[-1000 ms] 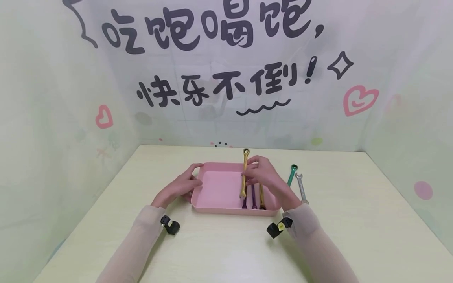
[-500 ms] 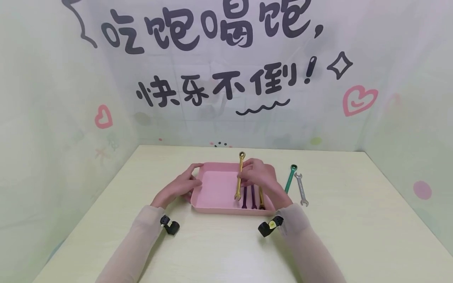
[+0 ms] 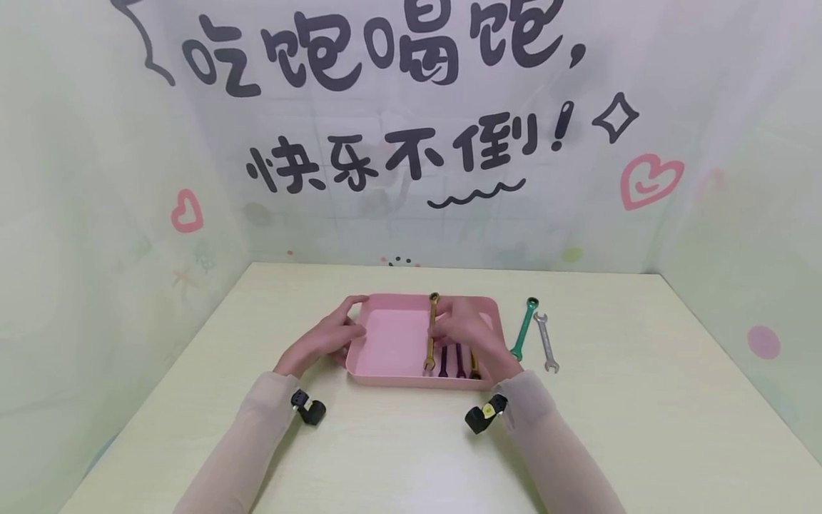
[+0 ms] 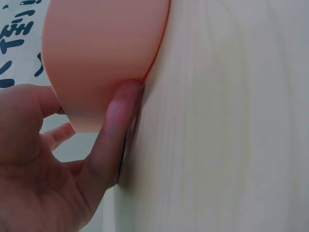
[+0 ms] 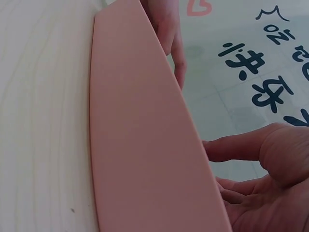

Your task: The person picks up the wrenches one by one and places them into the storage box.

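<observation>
In the head view, a shallow pink tray [image 3: 411, 382] lies on the table. My left hand [image 3: 321, 337] holds its left end; in the left wrist view the thumb presses the outer wall of the tray [image 4: 106, 48]. Over the tray's right half, my right hand [image 3: 470, 328] pinches a gold combination wrench [image 3: 432, 335], lowered inside with its ring end towards the far wall. Just right of it lie a dark purple wrench [image 3: 444, 363], a second purple wrench [image 3: 460, 363] and another gold wrench [image 3: 474, 365], partly under the hand. The tray wall hides the right fingertips in the right wrist view.
On the table right of the tray lie a green wrench [image 3: 524, 330] and a silver open-ended wrench [image 3: 546, 344]. A printed cloth backdrop [image 3: 411, 235] stands behind the table's far edge, with more cloth at both sides.
My right hand has moved left and down with the gold wrench, which went from raised above the tray to low inside it. The left hand has stayed on the tray.
</observation>
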`<action>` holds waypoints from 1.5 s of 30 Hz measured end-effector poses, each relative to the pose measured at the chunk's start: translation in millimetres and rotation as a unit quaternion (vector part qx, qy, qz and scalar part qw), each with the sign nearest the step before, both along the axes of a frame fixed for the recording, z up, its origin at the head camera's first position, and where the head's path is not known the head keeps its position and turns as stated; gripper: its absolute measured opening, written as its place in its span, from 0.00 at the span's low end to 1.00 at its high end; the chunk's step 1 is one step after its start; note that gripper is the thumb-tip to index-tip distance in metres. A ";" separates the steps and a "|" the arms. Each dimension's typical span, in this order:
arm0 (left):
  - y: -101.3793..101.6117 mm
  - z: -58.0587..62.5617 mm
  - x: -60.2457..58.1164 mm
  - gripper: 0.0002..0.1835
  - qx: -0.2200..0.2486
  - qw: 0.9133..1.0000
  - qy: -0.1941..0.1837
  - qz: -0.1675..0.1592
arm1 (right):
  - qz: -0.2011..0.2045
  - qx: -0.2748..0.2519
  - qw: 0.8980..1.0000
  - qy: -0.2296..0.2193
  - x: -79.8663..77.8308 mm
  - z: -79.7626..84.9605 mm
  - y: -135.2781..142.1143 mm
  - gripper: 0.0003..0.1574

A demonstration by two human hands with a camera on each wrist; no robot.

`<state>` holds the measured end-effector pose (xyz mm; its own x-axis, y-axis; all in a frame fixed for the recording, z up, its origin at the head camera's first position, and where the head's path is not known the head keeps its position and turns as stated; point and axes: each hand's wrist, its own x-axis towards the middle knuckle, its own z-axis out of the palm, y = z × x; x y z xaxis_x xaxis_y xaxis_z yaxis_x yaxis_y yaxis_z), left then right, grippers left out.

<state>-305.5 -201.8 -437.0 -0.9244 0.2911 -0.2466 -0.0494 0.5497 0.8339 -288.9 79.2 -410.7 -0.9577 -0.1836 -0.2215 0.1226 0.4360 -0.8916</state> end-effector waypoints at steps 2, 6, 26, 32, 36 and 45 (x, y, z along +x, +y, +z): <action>0.2 0.6 0.2 0.39 0.000 1.000 -0.001 -0.001 | -0.001 0.003 1.000 0.003 -0.1 -2.5 -1.1 0.06; 0.1 0.3 0.4 0.38 -0.002 1.000 -0.001 0.000 | 0.007 0.007 1.000 0.012 -0.8 -7.2 -3.3 0.03; 0.1 0.1 0.3 0.38 -0.002 1.000 -0.001 -0.006 | -0.011 0.061 0.998 0.010 4.5 -12.0 -7.6 0.15; -0.1 0.4 1.0 0.38 -0.001 1.000 -0.002 -0.006 | -0.006 0.081 0.996 0.024 7.3 -9.7 -9.6 0.21; -0.3 0.2 0.4 0.38 -0.001 1.000 -0.003 -0.006 | -0.009 0.088 0.996 0.031 7.9 -9.0 -11.7 0.21; 0.3 1.3 0.6 0.38 -0.001 1.000 -0.006 -0.004 | -0.018 0.113 0.993 0.038 7.0 -10.9 -16.3 0.19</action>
